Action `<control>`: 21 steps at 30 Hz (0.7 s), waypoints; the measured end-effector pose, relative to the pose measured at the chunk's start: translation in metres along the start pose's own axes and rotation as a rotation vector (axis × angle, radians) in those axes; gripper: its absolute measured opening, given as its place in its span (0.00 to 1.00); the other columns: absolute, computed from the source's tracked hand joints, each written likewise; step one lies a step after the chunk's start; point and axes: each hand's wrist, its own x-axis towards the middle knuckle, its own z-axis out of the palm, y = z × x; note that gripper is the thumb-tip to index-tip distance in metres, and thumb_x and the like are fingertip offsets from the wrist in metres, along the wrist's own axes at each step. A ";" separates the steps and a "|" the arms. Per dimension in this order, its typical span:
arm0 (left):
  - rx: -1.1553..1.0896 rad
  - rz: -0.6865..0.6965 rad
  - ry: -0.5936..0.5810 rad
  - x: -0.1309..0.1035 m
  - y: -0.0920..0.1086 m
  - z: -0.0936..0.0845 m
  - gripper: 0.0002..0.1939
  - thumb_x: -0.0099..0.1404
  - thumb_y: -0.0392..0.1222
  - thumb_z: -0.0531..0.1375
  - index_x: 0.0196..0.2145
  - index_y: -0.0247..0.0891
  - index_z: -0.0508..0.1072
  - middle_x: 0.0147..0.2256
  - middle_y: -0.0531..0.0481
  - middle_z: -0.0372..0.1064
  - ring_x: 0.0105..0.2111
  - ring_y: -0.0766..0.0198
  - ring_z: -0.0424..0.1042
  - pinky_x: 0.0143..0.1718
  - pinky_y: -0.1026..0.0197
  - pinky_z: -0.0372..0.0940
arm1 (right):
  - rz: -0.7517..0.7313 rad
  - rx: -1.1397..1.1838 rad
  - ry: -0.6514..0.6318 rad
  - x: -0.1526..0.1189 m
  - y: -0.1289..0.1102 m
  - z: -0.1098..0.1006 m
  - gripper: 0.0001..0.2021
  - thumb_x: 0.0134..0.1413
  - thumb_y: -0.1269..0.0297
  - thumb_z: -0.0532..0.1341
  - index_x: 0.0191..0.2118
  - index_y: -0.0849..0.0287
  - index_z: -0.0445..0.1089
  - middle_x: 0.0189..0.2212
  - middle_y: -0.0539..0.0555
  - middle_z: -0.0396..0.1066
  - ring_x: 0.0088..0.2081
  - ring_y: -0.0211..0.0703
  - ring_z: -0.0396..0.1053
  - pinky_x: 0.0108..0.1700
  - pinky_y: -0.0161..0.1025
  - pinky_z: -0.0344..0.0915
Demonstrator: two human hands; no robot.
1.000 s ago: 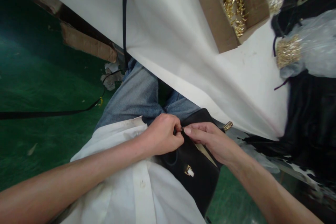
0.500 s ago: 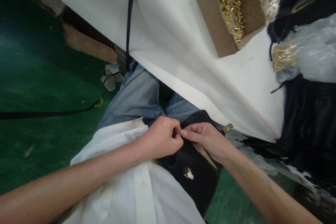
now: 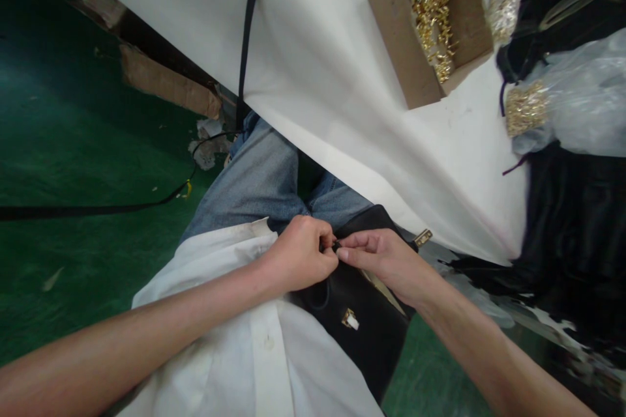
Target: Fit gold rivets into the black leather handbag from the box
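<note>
A black handbag (image 3: 372, 345) lies across my lap, with a gold turn lock (image 3: 350, 320) partly covered in white on its face. Above the bag, my left hand (image 3: 308, 253) is closed, thumb against curled fingers, on a thin black strap end (image 3: 336, 246). My right hand (image 3: 379, 255) meets it from the other side, thumb and forefinger pinched at the same spot. Exactly how the strap passes between the fingertips is hidden. Past my right hand, a gold buckle (image 3: 423, 238) sticks out at the bag's far corner.
A white-covered table (image 3: 337, 91) stands in front of my knees. On it are an open cardboard box (image 3: 398, 45) of gold fittings (image 3: 433, 16) and a clear plastic bag (image 3: 587, 98) beside more gold pieces. A black strap (image 3: 248, 26) hangs over the table edge.
My fingertips have drawn slightly apart, and a small dark bit of the strap now shows between them. The bag stays in place on my lap.
</note>
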 end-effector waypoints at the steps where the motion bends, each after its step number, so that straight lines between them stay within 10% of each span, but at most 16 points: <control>1: -0.002 -0.006 -0.001 0.000 0.000 0.000 0.07 0.56 0.31 0.63 0.22 0.38 0.74 0.29 0.50 0.82 0.31 0.60 0.78 0.32 0.61 0.63 | -0.009 -0.005 0.013 0.000 0.000 0.001 0.24 0.41 0.45 0.83 0.36 0.60 0.83 0.28 0.53 0.81 0.28 0.42 0.74 0.31 0.38 0.68; 21: 0.028 0.018 -0.115 0.009 0.006 -0.012 0.09 0.55 0.26 0.62 0.23 0.36 0.78 0.28 0.50 0.80 0.30 0.60 0.77 0.33 0.61 0.64 | -0.209 -0.182 0.095 0.000 0.009 0.019 0.07 0.46 0.66 0.68 0.34 0.57 0.78 0.32 0.54 0.81 0.35 0.48 0.77 0.34 0.39 0.67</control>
